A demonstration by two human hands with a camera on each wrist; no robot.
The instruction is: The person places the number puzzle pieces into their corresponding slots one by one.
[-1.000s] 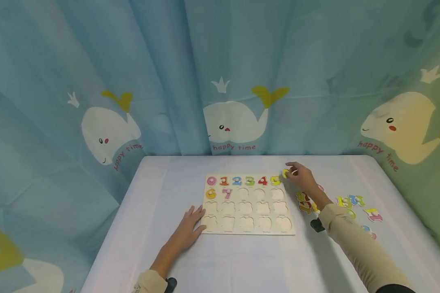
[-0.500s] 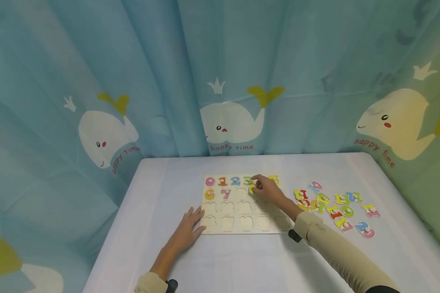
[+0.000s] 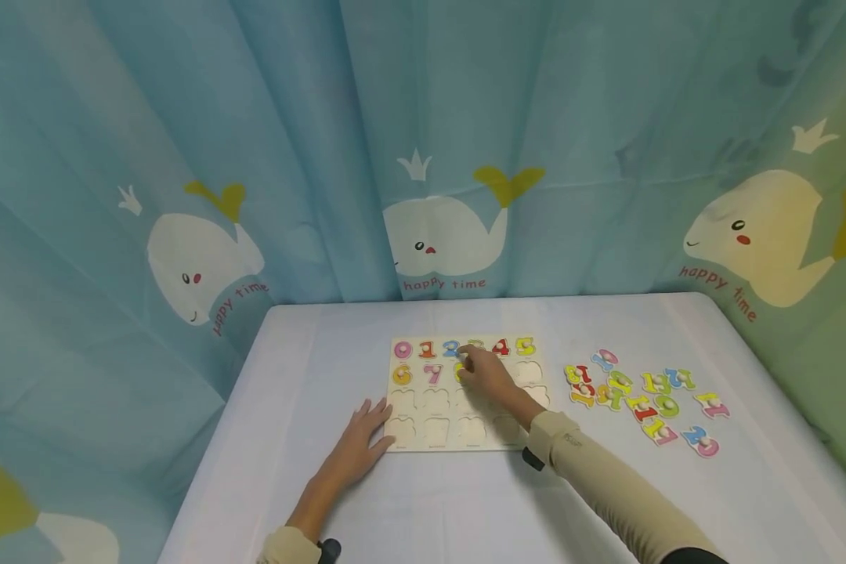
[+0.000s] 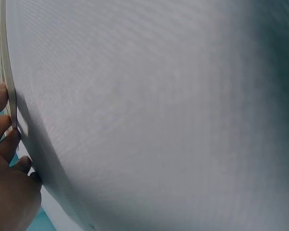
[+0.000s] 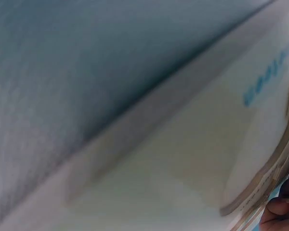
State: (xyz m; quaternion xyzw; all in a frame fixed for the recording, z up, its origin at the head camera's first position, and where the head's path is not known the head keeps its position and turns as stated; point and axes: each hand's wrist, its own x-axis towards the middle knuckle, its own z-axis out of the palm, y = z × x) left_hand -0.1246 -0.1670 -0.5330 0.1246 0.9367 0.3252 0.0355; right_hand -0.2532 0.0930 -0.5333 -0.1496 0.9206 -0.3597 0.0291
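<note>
My right hand pinches a yellow number piece at the slot right of the pink 7; the fingers hide most of it. Beneath lies a pale wooden number board, its top row filled from 0 to 5, with an orange 6 starting the second row. My left hand lies with extended fingers at the board's left edge. In the left wrist view, the left fingertips meet that edge. The right wrist view catches the right fingers over the board's cut-out slots.
Right of the board, several loose two-digit pieces lie scattered, among them a blue-and-pink one and a red-and-yellow one. The white table backs onto a blue whale-print curtain.
My right hand has carried the yellow piece leftward from beyond the board's top right corner to the second row. My left hand keeps its place at the board's edge.
</note>
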